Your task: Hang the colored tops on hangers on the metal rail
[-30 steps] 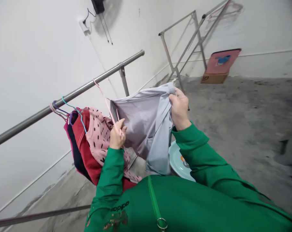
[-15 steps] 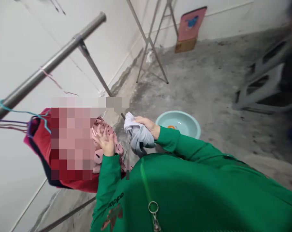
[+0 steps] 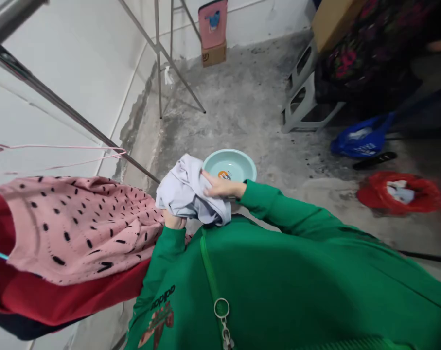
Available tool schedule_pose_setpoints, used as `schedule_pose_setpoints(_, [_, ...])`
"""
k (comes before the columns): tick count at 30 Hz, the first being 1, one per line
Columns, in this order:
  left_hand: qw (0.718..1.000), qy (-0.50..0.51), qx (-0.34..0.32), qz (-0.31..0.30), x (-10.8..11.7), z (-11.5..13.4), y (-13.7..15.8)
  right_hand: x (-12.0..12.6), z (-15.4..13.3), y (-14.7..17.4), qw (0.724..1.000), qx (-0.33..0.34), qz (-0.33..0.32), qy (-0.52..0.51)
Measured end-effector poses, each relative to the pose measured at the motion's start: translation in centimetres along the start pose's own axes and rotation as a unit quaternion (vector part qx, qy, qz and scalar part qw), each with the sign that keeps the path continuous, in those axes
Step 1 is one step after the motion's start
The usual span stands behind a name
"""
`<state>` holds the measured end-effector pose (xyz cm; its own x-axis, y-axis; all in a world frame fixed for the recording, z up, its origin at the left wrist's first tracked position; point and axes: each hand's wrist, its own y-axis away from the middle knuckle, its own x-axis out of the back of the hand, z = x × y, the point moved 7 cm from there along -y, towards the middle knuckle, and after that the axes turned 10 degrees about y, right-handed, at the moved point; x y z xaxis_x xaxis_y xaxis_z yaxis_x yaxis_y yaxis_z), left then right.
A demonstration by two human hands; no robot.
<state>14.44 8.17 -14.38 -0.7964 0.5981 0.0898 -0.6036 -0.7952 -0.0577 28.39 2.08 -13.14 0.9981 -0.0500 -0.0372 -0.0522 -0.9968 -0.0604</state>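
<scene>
A crumpled pale grey-lavender garment (image 3: 185,187) is bunched up between my two hands in front of my green jacket. On its right side, my right hand (image 3: 222,187) grips the cloth, thumb on top. My left hand (image 3: 174,221) supports the bundle from below at its left end; the cloth covers those fingers. Close to my left wrist hangs a pink garment (image 3: 96,223) with black marks, and a red garment (image 3: 70,299) hangs beside it. Just beyond my right hand, a pale turquoise basin (image 3: 240,163) with an orange sticker rests on the floor.
A metal rail (image 3: 60,104) slants across the left, near a pink hanger (image 3: 60,146). Folding metal legs (image 3: 176,73) stand by the wall. Grey stools (image 3: 304,109), a blue bag (image 3: 362,141) and a red bag (image 3: 424,194) are at the right. Part of another person shows there.
My left hand has come away from beside the pink garment to the grey garment, which is now held by both hands and spread wider. The view has shifted right.
</scene>
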Motion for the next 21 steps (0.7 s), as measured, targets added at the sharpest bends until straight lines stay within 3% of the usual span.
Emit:
schedule_pose_setpoints(2, [0.997,0.080,0.013,0.013,-1.2,0.2,-0.7,-1.1,3.0,2.3,0.998,-0.059,-0.030,0.007])
schedule_pose_setpoints(5, [0.990,0.131,0.040,-0.025,-2.8,0.5,-1.2,0.3,4.6,3.9,0.991,-0.120,0.053,0.000])
schedule_pose_setpoints(9, [0.985,0.120,0.091,-0.084,-2.6,-0.1,-0.2,7.5,0.6,3.6,0.974,-0.059,0.198,0.096])
schedule_pose_setpoints(12, [0.982,0.103,0.139,-0.074,-1.3,-1.0,1.6,12.7,-3.6,3.3,0.958,0.008,0.260,0.121])
schedule_pose_setpoints(15, [0.982,0.081,0.163,-0.046,-0.3,-1.3,3.8,16.2,-5.2,2.9,0.947,0.016,0.293,0.132])
schedule_pose_setpoints(18, [0.984,0.073,0.165,-0.005,0.6,-1.1,5.5,18.4,-3.4,1.9,0.935,-0.022,0.307,0.173])
schedule_pose_setpoints(21, [0.983,0.069,0.162,0.042,1.6,-1.0,6.8,19.3,1.3,0.4,0.910,-0.105,0.254,0.309])
